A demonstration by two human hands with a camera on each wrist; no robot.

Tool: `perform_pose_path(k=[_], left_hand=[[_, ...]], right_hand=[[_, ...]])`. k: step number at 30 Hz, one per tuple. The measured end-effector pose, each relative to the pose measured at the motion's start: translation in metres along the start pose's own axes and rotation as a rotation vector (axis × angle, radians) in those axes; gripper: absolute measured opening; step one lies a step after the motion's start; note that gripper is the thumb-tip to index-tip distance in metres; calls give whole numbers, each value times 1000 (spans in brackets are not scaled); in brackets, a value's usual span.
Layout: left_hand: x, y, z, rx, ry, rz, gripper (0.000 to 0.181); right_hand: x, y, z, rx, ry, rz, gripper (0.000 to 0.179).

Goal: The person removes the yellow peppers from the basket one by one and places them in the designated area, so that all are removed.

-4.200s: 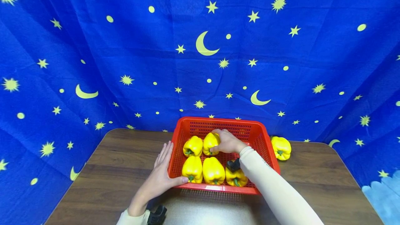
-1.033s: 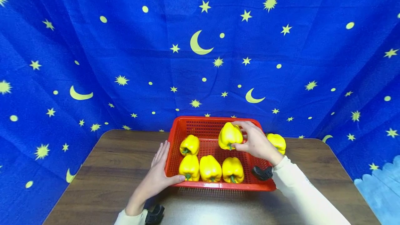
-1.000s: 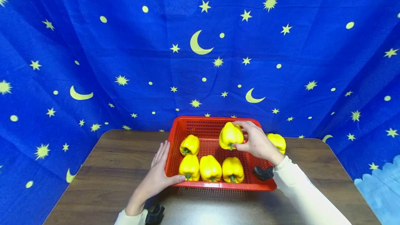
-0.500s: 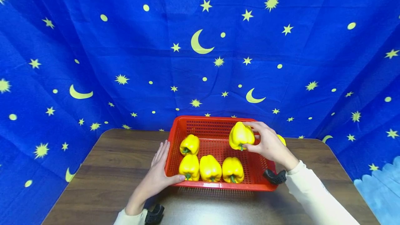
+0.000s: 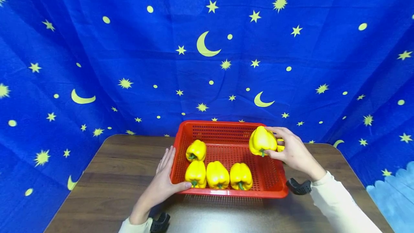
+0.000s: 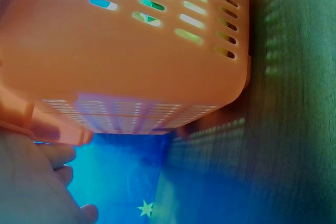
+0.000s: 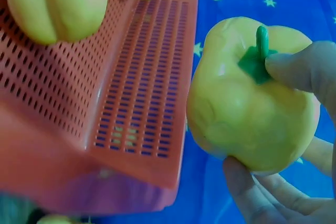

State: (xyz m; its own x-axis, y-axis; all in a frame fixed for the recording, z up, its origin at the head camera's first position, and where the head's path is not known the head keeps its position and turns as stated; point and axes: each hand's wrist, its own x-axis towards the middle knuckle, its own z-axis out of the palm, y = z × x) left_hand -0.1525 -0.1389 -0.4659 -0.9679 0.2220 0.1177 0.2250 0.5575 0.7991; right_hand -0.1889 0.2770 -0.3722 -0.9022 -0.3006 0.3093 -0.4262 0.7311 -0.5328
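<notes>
My right hand (image 5: pixel 292 152) grips a yellow bell pepper (image 5: pixel 261 141) above the right end of the red basket (image 5: pixel 231 192). In the right wrist view its thumb lies against the green stem of the held bell pepper (image 7: pixel 247 108), with fingers beneath. My left hand (image 5: pixel 165 179) rests at the basket's left side, fingers straight along the outer wall and thumb on the front rim. Inside the basket, three bell peppers line the front: a left one (image 5: pixel 195 173), a middle one (image 5: pixel 217 174) and a right one (image 5: pixel 240 176). Another bell pepper (image 5: pixel 196 150) sits behind the left one.
Partly hidden behind my right hand, one more bell pepper (image 5: pixel 280 146) shows past the basket's right side. The basket stands on a wooden table (image 5: pixel 106 179). A blue cloth (image 5: pixel 145 56) with moons and stars hangs behind the table and along its sides.
My right hand took a bell pepper from the back row, lifted it and carried it rightward over the basket. The front-right pepper now shows fully. My left hand stays at the basket.
</notes>
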Motion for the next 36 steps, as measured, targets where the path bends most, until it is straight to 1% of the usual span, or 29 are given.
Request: perform_pose_path(k=[2,5,9,12,20,24,30,33,36], left_hand=[[0,0,0,-1,1,0,121],[0,1,1,-1,2,3,121],[0,1,1,5,2,0,122],[0,1,1,5,1,-7,121],[0,-1,0,13,4,-5,123],[1,-1,1,13,7,-3,123],[2,-1,2,11,11,6,123],[2,-1,1,11,10,6,123],[1,-1,1,10,6,1,123]], right_hand=[[-2,3,-4,2,6,-9,67],[-6,9,-8,0,34,-48,67],[-10,17,-13,-28,74,-87,67],[-15,23,-16,-66,88,-83,68],[-22,39,-25,-84,133,-110,71],[-24,46,-31,-133,137,-101,71],[-26,59,-37,-185,160,-119,71],[-28,63,-38,-198,172,-118,72],[-31,68,-39,-201,167,-106,72]])
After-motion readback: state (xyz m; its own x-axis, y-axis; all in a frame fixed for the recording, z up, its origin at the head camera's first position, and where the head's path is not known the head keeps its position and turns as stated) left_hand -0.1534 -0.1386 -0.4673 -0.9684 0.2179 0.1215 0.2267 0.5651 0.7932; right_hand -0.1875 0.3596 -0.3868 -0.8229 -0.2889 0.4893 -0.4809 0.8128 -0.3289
